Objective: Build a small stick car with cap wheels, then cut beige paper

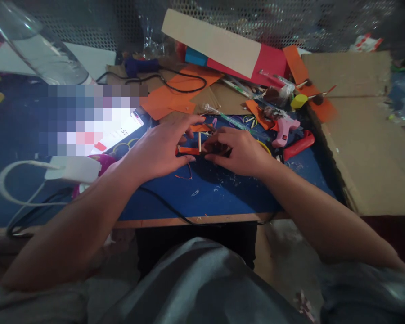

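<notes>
Reaching with both bare hands across the blue table (243,193), fingers toward each other near the middle. Holding the left hand (164,146) partly open, palm down, with thumb and fingers spread around an orange strip (188,150); hard to tell a firm grip from a light touch there. Curling the right hand (243,149) inward, with thumb and fingertips close to a small dark brown piece (207,147); impossible to tell, with the fingers in the way, whether gripped or only touched. Between the hands, at the right end of the orange strip, showing a thin white stick (200,141), roughly upright in the view.

Lying just right of the right hand: a yellow ring (265,146), partly hidden. Farther right, close together: a pink glue gun (285,130) and a red handle (300,146). Beyond the fingers: a clear, greenish tube (227,118), lying aslant, and orange sheets (175,92) under a black cord (185,90). Along the right side: a large piece of cardboard (374,153). On the left: a lit phone (118,128), partly pixelated, a white charger (76,168) and a clear bottle (43,51).
</notes>
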`<action>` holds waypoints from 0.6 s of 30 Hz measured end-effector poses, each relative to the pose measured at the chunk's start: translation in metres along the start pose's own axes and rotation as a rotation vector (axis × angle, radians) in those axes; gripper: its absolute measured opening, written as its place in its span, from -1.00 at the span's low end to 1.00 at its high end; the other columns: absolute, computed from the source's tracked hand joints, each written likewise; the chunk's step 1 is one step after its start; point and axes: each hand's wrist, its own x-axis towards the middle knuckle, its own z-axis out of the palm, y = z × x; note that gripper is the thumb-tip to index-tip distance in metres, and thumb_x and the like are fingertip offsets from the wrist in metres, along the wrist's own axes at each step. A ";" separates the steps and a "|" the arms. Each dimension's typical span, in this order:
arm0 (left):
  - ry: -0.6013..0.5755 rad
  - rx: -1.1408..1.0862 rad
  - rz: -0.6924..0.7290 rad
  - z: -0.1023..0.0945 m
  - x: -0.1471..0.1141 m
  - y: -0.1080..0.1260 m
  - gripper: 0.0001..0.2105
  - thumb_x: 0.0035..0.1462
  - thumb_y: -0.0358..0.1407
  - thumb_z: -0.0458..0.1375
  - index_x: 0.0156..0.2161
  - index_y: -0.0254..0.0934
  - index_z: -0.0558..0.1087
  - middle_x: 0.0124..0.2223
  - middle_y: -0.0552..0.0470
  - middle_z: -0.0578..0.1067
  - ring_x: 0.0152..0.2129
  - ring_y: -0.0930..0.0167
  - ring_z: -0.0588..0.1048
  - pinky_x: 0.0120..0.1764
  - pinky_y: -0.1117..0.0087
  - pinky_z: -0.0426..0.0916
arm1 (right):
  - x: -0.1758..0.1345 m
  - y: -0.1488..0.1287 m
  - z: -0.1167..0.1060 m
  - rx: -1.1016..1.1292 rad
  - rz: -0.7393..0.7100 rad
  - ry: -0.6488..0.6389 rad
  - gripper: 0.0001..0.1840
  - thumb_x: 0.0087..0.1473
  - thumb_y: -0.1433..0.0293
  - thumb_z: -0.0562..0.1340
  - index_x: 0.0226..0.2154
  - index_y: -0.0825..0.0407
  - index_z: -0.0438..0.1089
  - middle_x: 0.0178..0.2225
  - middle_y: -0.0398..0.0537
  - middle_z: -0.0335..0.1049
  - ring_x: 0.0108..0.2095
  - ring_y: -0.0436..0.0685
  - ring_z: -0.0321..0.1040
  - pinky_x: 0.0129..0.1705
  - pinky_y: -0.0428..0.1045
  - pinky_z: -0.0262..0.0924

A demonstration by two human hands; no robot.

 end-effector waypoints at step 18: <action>0.135 -0.151 0.023 0.004 -0.005 -0.006 -0.19 0.13 -0.14 0.45 0.43 0.00 0.23 0.27 -0.12 0.45 -0.06 0.22 0.60 0.00 0.15 0.58 | 0.002 -0.002 0.012 -0.041 -0.012 -0.024 -0.82 0.18 0.36 0.45 -0.18 0.02 0.49 -0.19 0.05 0.57 -0.13 0.27 0.50 -0.01 0.17 0.41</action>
